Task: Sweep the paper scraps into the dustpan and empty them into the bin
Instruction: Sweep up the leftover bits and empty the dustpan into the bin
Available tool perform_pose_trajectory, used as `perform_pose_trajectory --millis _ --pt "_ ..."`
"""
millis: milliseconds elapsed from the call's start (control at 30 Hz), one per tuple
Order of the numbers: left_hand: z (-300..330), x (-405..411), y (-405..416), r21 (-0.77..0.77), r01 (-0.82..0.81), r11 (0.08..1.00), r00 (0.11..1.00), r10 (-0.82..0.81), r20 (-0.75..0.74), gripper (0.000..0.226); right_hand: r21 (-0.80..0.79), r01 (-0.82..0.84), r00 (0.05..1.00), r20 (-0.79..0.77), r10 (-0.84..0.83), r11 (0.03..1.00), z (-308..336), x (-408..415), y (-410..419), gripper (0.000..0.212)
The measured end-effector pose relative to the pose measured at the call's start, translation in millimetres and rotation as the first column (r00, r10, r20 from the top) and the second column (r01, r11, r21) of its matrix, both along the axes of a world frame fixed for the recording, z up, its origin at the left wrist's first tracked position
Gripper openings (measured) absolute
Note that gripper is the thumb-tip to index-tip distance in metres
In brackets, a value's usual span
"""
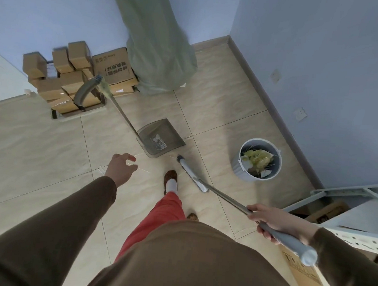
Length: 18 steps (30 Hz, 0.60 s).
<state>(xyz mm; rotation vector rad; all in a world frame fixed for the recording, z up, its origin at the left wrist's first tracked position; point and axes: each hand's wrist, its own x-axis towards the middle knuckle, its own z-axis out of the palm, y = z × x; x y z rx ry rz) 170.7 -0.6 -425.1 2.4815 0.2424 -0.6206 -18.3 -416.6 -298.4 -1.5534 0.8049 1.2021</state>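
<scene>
The dustpan [161, 139] sits on the tiled floor [39, 144] with scraps [158, 141] lying in its tray, its long handle [119, 107] slanting up and away towards the boxes [77, 74] stacked against the far wall. Just beside its near lip lies the broom [192, 174] head, its shaft running back to the right hand [276, 223], whose fingers are wrapped tight round the grey grip. The left hand [120, 167] hangs over the floor near the pan, touching nothing, fingers spread and loosely curled. To the right, near the wall's corner, stands the bin [259, 160], already holding yellow and white rubbish. A few thin scraps lie on the tiles by the left hand.
</scene>
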Motion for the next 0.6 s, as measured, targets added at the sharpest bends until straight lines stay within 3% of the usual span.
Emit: perform_pose_trajectory --millis 233,433,600 --pt "2.9 16.3 -26.6 -0.003 0.05 0.999 0.998 -0.05 -0.029 0.023 0.128 0.375 0.926 -0.012 -0.377 0.918 20.5 -16.4 -27.8 0.036" --pt "1.4 8.6 -55.1 0.002 0.167 0.986 0.985 -0.167 -0.038 0.023 0.174 0.527 0.825 0.132 -0.55 0.832 15.2 -56.5 -19.8 0.041" --pt "-5.8 -8.2 -67.4 0.022 0.218 0.976 0.972 -0.215 -0.097 0.022 -0.069 0.464 0.832 0.376 -0.408 0.883 13.9 -93.2 -25.0 0.042"
